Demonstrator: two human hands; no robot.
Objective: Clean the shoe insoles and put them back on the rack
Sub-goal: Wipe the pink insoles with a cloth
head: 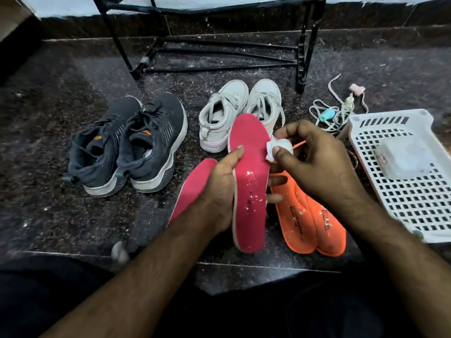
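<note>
My left hand (pixel 223 189) grips a pink insole (pixel 249 167) by its middle and holds it above the floor, toe end pointing away. White crumbs dot its surface. My right hand (pixel 314 164) pinches a small white wad of tissue (pixel 278 148) against the insole's right edge. A second pink insole (pixel 192 186) lies on the floor to the left, partly under my left hand. Two orange insoles (pixel 307 220) lie side by side on the floor under my right wrist. The black metal shoe rack (pixel 219 45) stands at the back.
A pair of dark sneakers (pixel 129 145) sits on the left, a pair of white sneakers (pixel 239 111) behind the held insole. A white perforated plastic basket (pixel 410 203) lies at right with a pale block on it. Loose laces with clips (pixel 334 113) lie behind it. The dark stone floor is littered with white specks.
</note>
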